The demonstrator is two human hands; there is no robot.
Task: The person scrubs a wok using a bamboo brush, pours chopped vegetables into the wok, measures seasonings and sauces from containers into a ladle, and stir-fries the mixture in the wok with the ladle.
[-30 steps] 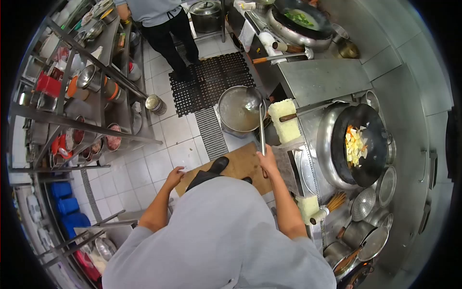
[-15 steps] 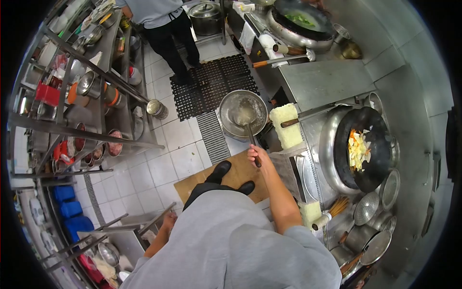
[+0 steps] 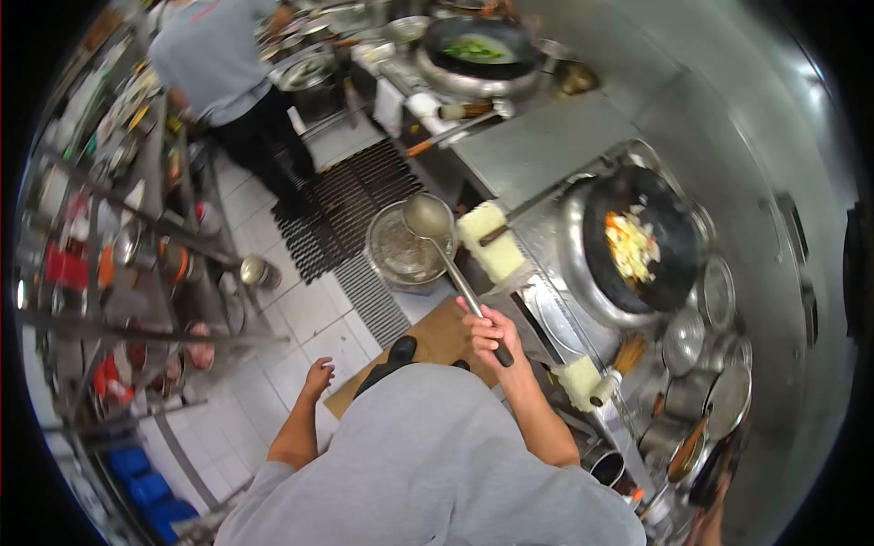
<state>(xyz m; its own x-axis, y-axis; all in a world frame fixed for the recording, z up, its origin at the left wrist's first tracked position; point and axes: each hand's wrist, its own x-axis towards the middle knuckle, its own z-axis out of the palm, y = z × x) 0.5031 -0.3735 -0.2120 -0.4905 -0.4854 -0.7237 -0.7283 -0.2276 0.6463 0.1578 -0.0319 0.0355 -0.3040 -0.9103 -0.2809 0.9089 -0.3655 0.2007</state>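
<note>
Right hand [image 3: 494,337] has its grip wrapped round the ladle [image 3: 452,268] by the handle, bowl up over the pot [image 3: 370,259]! Left hand [image 3: 317,377] hangs loose, grip released; chopped food [image 3: 629,247] sits in the black wok [image 3: 678,238] to the right.

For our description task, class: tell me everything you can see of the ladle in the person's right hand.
The ladle has a round, grey bowl and a long, straight handle with a dark end; bowl and shaft look metal. The right hand grips the handle near that end. The bowl, away from the body, shows over the pot's far right edge; whether they touch is unclear.
</note>
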